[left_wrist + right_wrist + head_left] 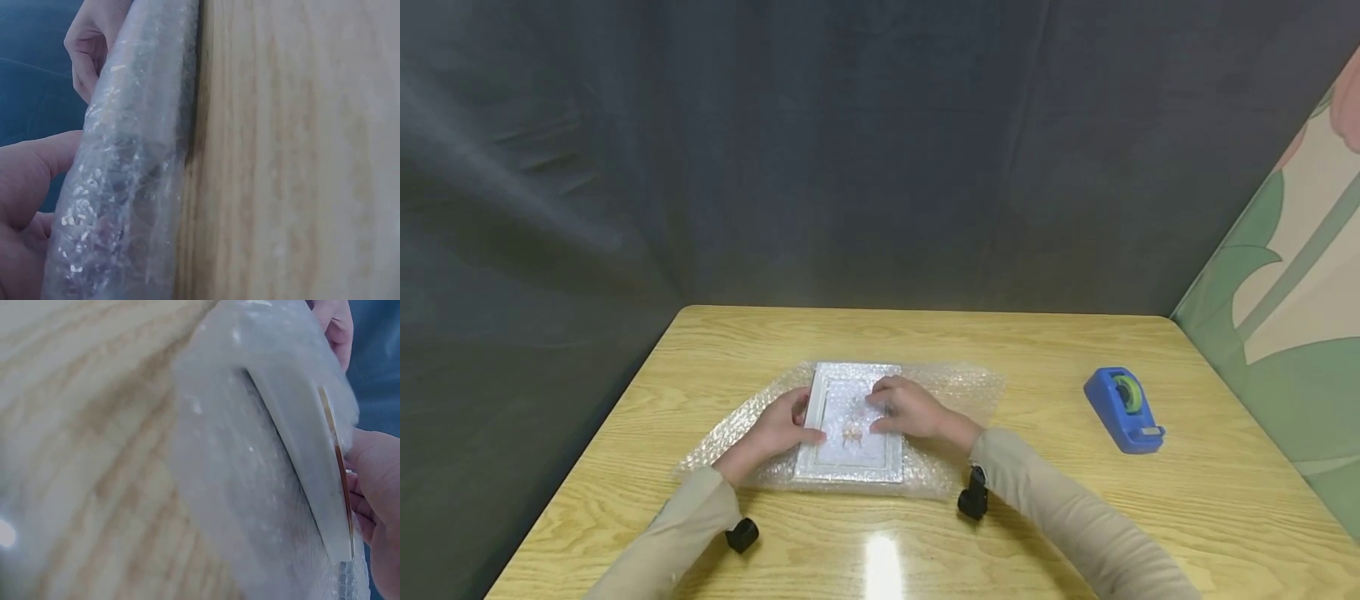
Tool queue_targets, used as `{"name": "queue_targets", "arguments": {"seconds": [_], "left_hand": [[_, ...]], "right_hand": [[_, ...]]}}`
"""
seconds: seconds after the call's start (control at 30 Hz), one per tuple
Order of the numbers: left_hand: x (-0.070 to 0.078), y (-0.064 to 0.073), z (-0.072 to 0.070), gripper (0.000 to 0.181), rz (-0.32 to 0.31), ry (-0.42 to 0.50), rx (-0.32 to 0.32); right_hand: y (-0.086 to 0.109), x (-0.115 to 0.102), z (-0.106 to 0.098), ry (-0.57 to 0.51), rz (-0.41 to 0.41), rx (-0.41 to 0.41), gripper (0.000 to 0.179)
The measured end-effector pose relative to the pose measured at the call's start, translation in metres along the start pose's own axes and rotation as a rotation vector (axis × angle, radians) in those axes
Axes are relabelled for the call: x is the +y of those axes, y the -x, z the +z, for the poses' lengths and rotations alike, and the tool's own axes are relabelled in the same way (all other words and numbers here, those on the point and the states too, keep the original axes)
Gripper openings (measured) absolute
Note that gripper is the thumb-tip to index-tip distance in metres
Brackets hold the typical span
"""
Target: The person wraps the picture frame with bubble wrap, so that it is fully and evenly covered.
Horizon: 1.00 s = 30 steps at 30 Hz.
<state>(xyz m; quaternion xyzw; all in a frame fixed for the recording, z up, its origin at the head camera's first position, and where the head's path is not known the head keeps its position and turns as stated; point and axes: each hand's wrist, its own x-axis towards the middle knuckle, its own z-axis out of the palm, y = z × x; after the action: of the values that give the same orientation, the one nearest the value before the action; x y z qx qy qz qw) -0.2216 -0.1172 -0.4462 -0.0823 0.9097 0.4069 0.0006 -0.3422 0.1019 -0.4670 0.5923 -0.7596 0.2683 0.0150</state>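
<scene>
A white picture frame with a small orange-brown figure in it lies flat on the table, bubble wrap spread beneath it and folded over its face. My left hand grips the frame's left edge through the wrap, thumb on top and fingers at the side. On the face of the frame my right hand has bent fingers and thumb at the wrap, seeming to pinch it; the fingertips' hold is partly hidden. The right wrist view shows the frame's pale side with a gold-brown inner line.
A blue tape dispenser with a green-cored roll stands at the right of the wooden table. Dark curtain hangs behind the table, and a floral panel rises on the right. Each wrist carries a small black camera.
</scene>
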Motion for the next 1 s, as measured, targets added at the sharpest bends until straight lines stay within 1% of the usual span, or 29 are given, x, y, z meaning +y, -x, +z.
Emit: {"name": "queue_targets", "arguments": {"seconds": [0.07, 0.13, 0.2, 0.27, 0.33, 0.4, 0.47, 0.53, 0.67, 0.73, 0.83, 1.0], "left_hand": [[0.000, -0.003, 0.000, 0.081, 0.049, -0.018, 0.004], [0.000, -0.005, 0.000, 0.080, 0.118, -0.076, 0.013], [0.002, -0.007, 0.001, 0.077, 0.190, -0.185, 0.037], [0.004, -0.009, 0.004, 0.074, 0.258, -0.290, 0.040], [0.007, -0.010, 0.007, 0.073, 0.312, -0.389, 0.021], [0.011, -0.011, 0.011, 0.074, 0.348, -0.454, -0.020], [0.014, -0.012, 0.013, 0.077, 0.373, -0.493, -0.065], [0.015, -0.012, 0.014, 0.075, 0.405, -0.498, -0.087], [0.015, -0.013, 0.015, 0.071, 0.460, -0.497, -0.104], [0.014, -0.014, 0.015, 0.070, 0.474, -0.501, -0.112], [0.014, -0.015, 0.016, 0.069, 0.471, -0.511, -0.127], [0.015, -0.015, 0.016, 0.069, 0.429, -0.521, -0.147]], "right_hand": [[-0.001, 0.002, 0.001, 0.009, 0.001, 0.008, 0.044], [-0.002, 0.003, 0.001, 0.018, 0.004, 0.011, 0.044], [-0.002, 0.004, 0.001, 0.022, 0.009, 0.016, 0.043], [-0.001, 0.005, 0.001, 0.031, 0.012, 0.022, 0.043], [-0.001, 0.006, 0.001, 0.033, 0.010, 0.026, 0.042], [-0.001, 0.006, 0.001, 0.030, 0.003, 0.032, 0.042], [-0.002, 0.006, 0.001, 0.023, 0.004, 0.029, 0.043], [-0.002, 0.007, 0.002, 0.021, 0.009, 0.027, 0.043], [-0.002, 0.007, 0.003, 0.022, 0.040, 0.017, 0.044], [-0.002, 0.006, 0.003, 0.019, 0.054, 0.012, 0.045], [-0.001, 0.005, 0.002, 0.017, 0.061, 0.008, 0.046], [0.001, 0.004, -0.001, 0.002, 0.066, 0.000, 0.049]]}}
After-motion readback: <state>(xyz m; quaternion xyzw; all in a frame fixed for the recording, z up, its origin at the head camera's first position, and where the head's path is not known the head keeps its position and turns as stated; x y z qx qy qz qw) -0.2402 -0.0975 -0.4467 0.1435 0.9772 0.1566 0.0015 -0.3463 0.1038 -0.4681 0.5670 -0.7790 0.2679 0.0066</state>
